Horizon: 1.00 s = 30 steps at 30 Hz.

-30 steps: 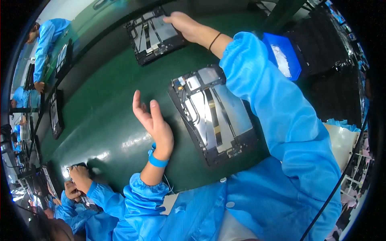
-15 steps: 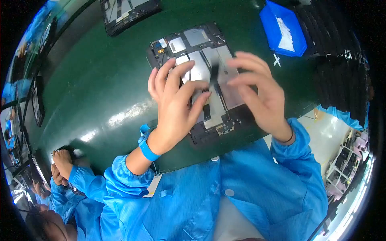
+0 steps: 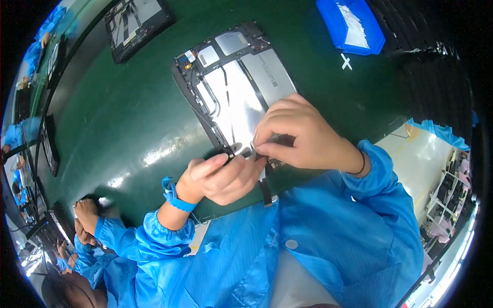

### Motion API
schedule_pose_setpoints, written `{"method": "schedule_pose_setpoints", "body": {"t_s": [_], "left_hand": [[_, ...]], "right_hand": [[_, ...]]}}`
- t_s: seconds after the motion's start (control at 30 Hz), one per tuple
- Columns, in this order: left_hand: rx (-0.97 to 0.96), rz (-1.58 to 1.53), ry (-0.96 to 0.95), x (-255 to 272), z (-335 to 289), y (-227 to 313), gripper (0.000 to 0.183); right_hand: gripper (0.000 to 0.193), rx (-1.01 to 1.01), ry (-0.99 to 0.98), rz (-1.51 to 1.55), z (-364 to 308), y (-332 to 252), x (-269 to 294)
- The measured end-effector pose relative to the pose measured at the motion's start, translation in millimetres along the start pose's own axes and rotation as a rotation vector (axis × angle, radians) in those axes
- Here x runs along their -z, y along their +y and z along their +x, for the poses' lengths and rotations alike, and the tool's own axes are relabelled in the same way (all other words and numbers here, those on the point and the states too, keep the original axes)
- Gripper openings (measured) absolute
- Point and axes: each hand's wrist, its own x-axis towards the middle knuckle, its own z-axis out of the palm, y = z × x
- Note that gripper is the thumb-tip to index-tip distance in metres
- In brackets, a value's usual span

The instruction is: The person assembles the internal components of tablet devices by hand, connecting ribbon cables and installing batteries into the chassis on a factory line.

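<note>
An opened tablet (image 3: 241, 90) lies on the green table, its silver battery plates, dark frame and thin cables exposed. Both hands meet over its near end. My left hand (image 3: 226, 177) is closed at the near left corner, fingers curled. From beneath its fingers a black flat strip (image 3: 265, 192) hangs toward the table's front edge. My right hand (image 3: 295, 131) pinches thumb to forefinger over the near part of the tablet, close to the left fingertips. What sits in that pinch is hidden. A blue band (image 3: 179, 200) circles my left wrist.
A second opened tablet (image 3: 136, 25) lies at the far left. At the far right stands a blue bin (image 3: 377, 41) with white pieces, and a white cross-shaped piece (image 3: 346, 62) lies beside it. On the lower left are a co-worker's hands (image 3: 86, 218).
My hands have come down to the tablet's near end and closed in together, from spread fingers above its middle. In view, the tablet and bin have shifted up and left.
</note>
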Motion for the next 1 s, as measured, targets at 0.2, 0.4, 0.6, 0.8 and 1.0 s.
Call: {"method": "schedule_pose_setpoints", "body": {"t_s": [0.2, 0.4, 0.6, 0.8, 1.0], "left_hand": [[-0.041, -0.12, 0.129, 1.2, 5.1, 4.2, 0.015], [0.95, -0.462, -0.006, -23.6, 28.2, -12.5, 0.018], [1.074, -0.382, -0.105, -35.9, 24.8, -12.2, 0.018], [0.983, -0.321, -0.144, -41.7, 30.4, -13.6, 0.017], [0.958, -0.274, -0.144, -45.1, 30.6, -11.0, 0.015]], "right_hand": [[0.006, -0.011, 0.247, -0.234, 16.9, 9.8, 13.6], [0.018, -0.226, 0.783, -0.939, -15.0, 77.2, 126.9], [0.017, 0.15, 0.628, -0.875, -7.0, 64.1, 103.8], [0.021, 0.299, -0.085, -0.429, -21.1, 12.8, 26.5], [0.027, 0.265, -0.295, -0.172, -22.0, 8.9, 20.7]]}}
